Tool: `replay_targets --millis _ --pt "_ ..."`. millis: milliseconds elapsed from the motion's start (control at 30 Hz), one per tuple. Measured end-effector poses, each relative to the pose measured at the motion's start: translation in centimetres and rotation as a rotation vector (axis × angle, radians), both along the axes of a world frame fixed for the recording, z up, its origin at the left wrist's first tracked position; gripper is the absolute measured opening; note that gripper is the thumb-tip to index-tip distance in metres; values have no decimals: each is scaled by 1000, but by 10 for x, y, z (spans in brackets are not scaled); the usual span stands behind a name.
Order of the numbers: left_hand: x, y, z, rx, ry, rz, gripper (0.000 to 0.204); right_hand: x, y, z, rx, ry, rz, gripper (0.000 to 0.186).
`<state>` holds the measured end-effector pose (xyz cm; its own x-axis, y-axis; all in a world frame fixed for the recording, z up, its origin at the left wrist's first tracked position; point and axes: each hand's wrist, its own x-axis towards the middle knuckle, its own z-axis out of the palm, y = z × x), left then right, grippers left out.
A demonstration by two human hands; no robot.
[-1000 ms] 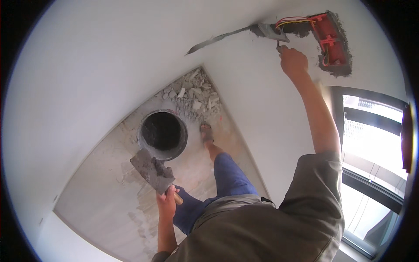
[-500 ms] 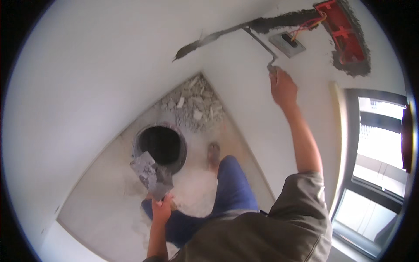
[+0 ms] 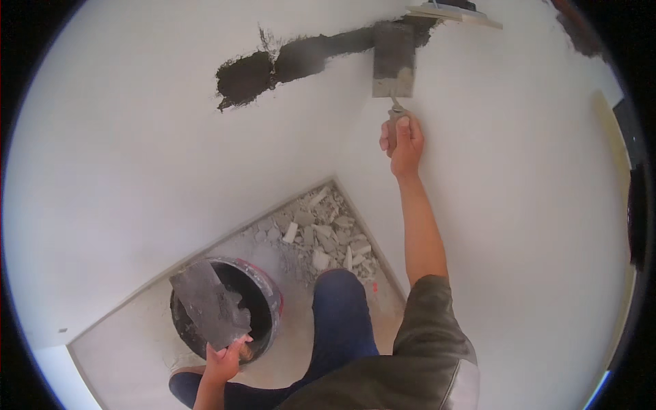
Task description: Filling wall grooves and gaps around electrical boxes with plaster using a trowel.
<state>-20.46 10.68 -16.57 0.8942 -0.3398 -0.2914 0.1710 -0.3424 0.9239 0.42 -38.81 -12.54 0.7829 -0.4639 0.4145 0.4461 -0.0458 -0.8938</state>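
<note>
My right hand (image 3: 404, 143) grips a trowel's handle, its flat metal blade (image 3: 392, 65) against a dark wet mortar band (image 3: 301, 58) on the white wall, near the corner. My left hand (image 3: 222, 359) is closed on the wooden handle of a broad flat blade (image 3: 208, 301) with grey mortar on it, held over a round black bucket (image 3: 263, 297). A switch plate or similar pale piece (image 3: 454, 17) sits at the top beside the band, its details unclear.
Broken plaster rubble (image 3: 328, 232) lies in the floor corner. My bent knee (image 3: 338, 307) is beside the bucket. A window frame (image 3: 625, 130) shows at the far right edge, and a dark patch (image 3: 581, 31) is at the upper right.
My right hand and trowel have moved left to the mortar band. The view has shifted: the floor corner appears lower, and the red wall boxes and window have slid mostly out of sight to the right.
</note>
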Motion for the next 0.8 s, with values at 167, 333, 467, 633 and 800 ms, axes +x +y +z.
replay_targets --millis 167,333,467,633,800 --pt "-29 -8 -29 98 -186 -45 23 28 -8 -3 114 -57 152 38" --pt "-44 -37 6 -84 -98 183 16 42 -12 -26 85 -56 84 41" --pt "-49 -47 13 -170 -163 281 14 44 -2 -31 63 -31 35 38" --pt "-50 -62 16 -113 -183 293 13 45 -12 -43 -52 -28 -26 37" --pt "-45 -79 11 -148 -57 326 14 42 -18 -74 -158 25 -87 39"
